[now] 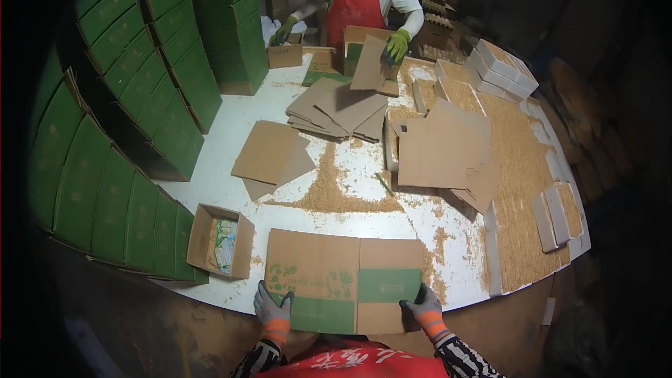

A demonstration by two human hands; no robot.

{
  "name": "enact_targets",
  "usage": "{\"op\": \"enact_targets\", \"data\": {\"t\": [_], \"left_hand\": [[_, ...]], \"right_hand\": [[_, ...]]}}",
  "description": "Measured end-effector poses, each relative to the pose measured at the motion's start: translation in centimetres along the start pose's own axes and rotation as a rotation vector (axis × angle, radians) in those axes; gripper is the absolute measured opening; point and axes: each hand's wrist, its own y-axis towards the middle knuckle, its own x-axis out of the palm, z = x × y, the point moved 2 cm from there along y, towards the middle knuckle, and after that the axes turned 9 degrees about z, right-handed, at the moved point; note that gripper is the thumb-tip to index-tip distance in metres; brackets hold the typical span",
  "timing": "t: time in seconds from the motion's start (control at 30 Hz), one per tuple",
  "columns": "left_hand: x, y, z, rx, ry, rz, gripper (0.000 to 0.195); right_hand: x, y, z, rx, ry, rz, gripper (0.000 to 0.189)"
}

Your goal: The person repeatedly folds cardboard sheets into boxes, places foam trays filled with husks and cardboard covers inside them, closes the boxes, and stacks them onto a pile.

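A flattened cardboard carton (315, 262), brown with a green band and printed leaf shapes, lies across the table's near edge in front of me. Gripping its left side is my left hand (274, 308), in a grey glove with an orange cuff. My right hand (424, 307), gloved the same way, holds the carton's right side. The thumbs rest on top of the board; the other fingers are partly hidden. Just left of the carton stands an open cardboard box (244, 247) with small printed packets (226, 244) inside.
Green cartons (157, 58) are stacked high along the left. Loose cardboard sheets (273, 152) and larger sheets (443, 142) lie mid-table amid wood shavings (331, 189). Shavings-filled white trays (525, 252) line the right. Opposite, a person in a red apron (357, 16) holds a cardboard piece (370, 63).
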Motion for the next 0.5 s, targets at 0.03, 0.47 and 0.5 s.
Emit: {"op": "enact_targets", "data": {"t": [0.03, 0.47, 0.5], "left_hand": [[0.0, -0.8, -0.4, 0.019, -0.01, 0.043, 0.091], [-4.5, 3.0, -0.3, 0.116, -0.661, 0.026, 0.054], [-5.1, 2.7, 0.1, 0.217, -0.366, -0.011, 0.057]], "right_hand": [[0.0, -0.7, 1.8, -0.018, 0.063, 0.051, 0.078], [-11.4, 4.3, -11.8, -0.016, 0.99, -0.047, 0.032], [-11.1, 5.2, -12.3, -0.167, 0.866, -0.001, 0.028]]}}
